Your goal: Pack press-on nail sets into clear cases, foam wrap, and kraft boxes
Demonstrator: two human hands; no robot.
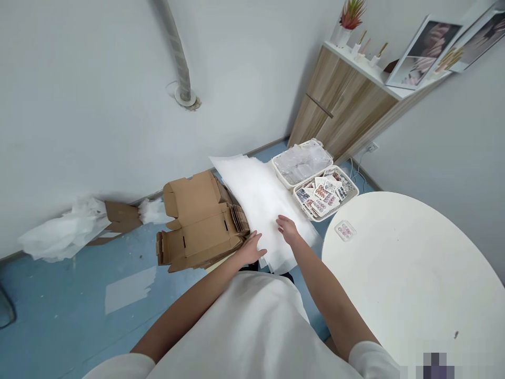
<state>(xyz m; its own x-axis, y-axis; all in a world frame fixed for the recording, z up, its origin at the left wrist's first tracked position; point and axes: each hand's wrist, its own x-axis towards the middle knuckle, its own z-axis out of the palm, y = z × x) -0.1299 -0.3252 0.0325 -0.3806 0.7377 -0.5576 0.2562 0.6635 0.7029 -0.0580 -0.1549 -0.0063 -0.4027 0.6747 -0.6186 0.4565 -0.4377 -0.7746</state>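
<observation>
A stack of white foam sheets lies in front of me, between flattened cardboard boxes and two white baskets. My left hand is at the near left edge of the sheets, fingers apart and holding nothing; whether it touches them I cannot tell. Over the right part of the sheets is my right hand, its fingers spread and loosely bent, with nothing visible in it. The brown cardboard boxes are piled flat just left of my left hand.
One basket holds clear plastic packages; the other basket holds cards of press-on nails. On the round white table at right lies a small clear nail case. A wooden cabinet stands behind. White wrapping lies along the left wall.
</observation>
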